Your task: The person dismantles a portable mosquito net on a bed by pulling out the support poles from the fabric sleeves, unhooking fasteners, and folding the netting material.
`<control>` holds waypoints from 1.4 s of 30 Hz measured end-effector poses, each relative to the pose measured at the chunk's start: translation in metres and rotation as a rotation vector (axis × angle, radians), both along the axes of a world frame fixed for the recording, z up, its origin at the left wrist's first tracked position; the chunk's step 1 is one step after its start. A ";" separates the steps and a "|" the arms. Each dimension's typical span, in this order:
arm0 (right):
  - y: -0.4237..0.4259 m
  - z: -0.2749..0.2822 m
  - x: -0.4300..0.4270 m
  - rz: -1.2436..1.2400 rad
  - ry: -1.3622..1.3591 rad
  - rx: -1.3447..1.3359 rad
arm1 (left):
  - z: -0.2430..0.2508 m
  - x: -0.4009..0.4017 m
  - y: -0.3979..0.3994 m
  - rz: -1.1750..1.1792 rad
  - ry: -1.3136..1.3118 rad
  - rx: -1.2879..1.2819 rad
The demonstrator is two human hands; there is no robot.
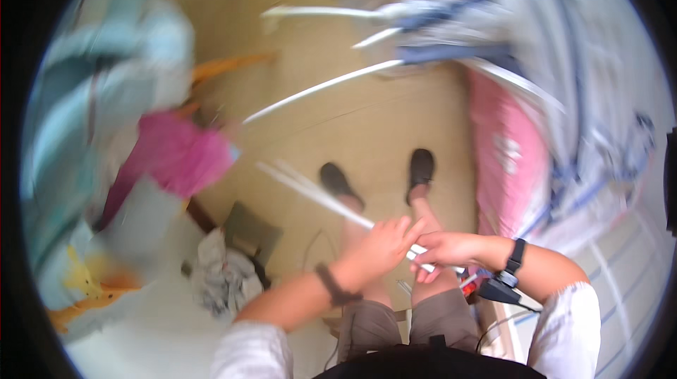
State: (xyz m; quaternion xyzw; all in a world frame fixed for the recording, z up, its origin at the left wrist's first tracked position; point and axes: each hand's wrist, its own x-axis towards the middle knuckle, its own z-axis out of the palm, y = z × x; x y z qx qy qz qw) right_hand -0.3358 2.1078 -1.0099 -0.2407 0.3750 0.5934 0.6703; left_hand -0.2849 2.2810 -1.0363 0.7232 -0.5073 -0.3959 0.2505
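Observation:
Thin white rods [338, 208] extend from my hands toward the upper left, their far part blurred. My left hand [383, 244] rests with its fingers over them, close to their near end. Beside it, my right hand [441, 252] pinches the short near ends between thumb and fingers. The two hands almost touch above my knees. Another long white rod [322, 88] reaches leftward from a dark blue fabric sleeve [455, 55] farther forward. How firmly the left fingers close on the rods is blurred.
Pale striped fabric [550, 24] with blue edging spreads along the right, above a pink cloth [508, 151]. At left lie a magenta cloth [185, 154] and light blue fabric [153, 51]. A crumpled grey-white cloth [225, 273] is lower left. My dark shoes [421, 167] stand on the tan floor.

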 end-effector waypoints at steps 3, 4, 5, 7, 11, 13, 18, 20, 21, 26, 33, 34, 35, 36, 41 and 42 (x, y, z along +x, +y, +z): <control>-0.016 -0.001 -0.069 0.102 0.041 0.094 | 0.023 -0.035 -0.040 -0.068 0.259 -0.036; -0.019 0.006 -0.088 0.167 -0.026 0.137 | 0.039 -0.043 -0.048 -0.080 0.310 0.057; -0.023 0.016 -0.107 0.243 -0.100 0.187 | 0.050 -0.053 -0.057 -0.087 0.347 0.163; -0.035 0.050 -0.155 0.291 -0.465 -0.175 | 0.065 -0.075 -0.071 -0.141 0.299 -0.030; -0.051 0.116 -0.279 0.615 -0.682 -0.789 | 0.108 -0.090 -0.104 -0.286 0.283 -0.284; -0.046 0.145 -0.357 0.496 -0.535 -1.010 | 0.116 -0.090 -0.109 -0.304 0.319 -0.353; -0.006 0.147 -0.448 0.152 -0.022 -1.584 | 0.138 -0.068 -0.120 -0.444 0.190 -0.407; 0.007 0.115 -0.450 -0.033 0.141 -1.667 | 0.137 -0.063 -0.122 -0.502 0.124 -0.382; 0.011 0.126 -0.465 -0.175 0.366 -1.747 | 0.141 -0.082 -0.128 -0.578 0.122 -0.369; -0.043 0.024 -0.445 -0.518 0.594 -2.069 | 0.125 -0.080 -0.153 -0.709 0.079 -0.224; -0.166 -0.056 -0.497 -0.679 0.893 -1.985 | 0.097 -0.124 -0.228 -0.786 0.015 -0.124; -0.180 -0.050 -0.495 -0.699 0.887 -1.972 | 0.100 -0.132 -0.242 -0.775 0.017 -0.113; -0.187 -0.061 -0.505 -0.614 0.918 -1.972 | 0.101 -0.140 -0.255 -0.765 0.020 -0.104; -0.195 -0.071 -0.517 -0.527 0.948 -1.969 | 0.096 -0.147 -0.265 -0.777 0.019 -0.099; -0.199 -0.094 -0.559 -0.476 0.866 -1.985 | 0.064 -0.185 -0.302 -0.919 -0.032 0.029; -0.201 -0.102 -0.565 -0.425 0.823 -1.960 | 0.056 -0.193 -0.313 -0.945 -0.023 0.059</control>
